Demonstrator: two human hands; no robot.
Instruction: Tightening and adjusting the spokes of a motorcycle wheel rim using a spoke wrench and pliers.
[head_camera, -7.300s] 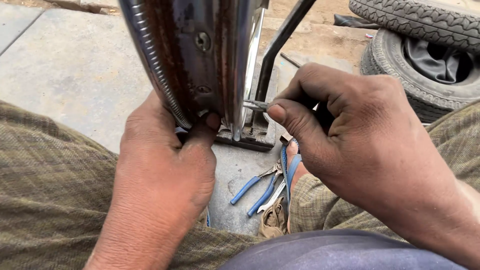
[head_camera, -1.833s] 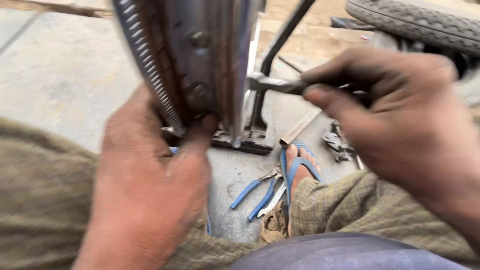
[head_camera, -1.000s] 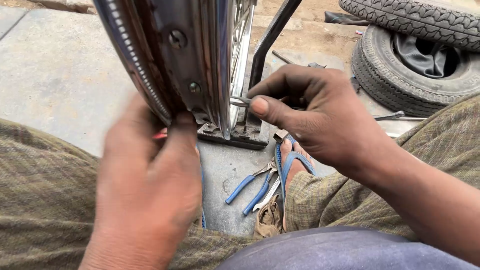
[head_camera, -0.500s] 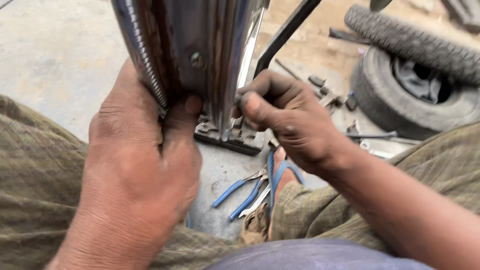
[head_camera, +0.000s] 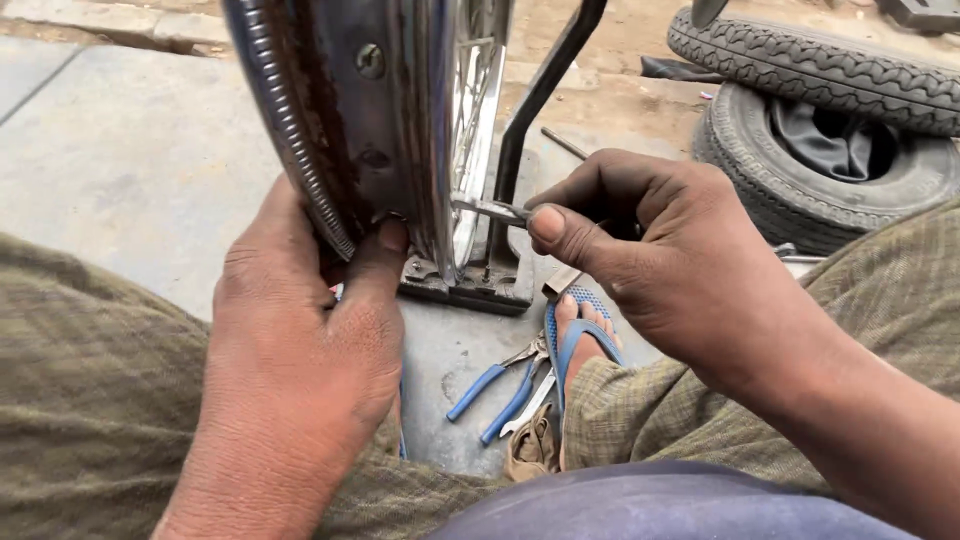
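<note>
Wheel rim (head_camera: 400, 110): chromed, rusted inside, upright at top centre, standing in black stand (head_camera: 480, 285).
Left hand (head_camera: 300, 350): wrapped on rim's lower edge, fingers closed round the far side, thumb pressed into the inner channel.
Right hand (head_camera: 670, 260): thumb and forefinger pinching thin metal tool (head_camera: 490, 209), tip touching rim's right flange.
Open room: narrow gap between hands; knees close on both sides.
Ground: grey concrete slab (head_camera: 130, 170); blue-handled pliers (head_camera: 505, 385) beside sandalled foot (head_camera: 580, 335).
Stacked tyres (head_camera: 830, 130): upper right, well apart.
</note>
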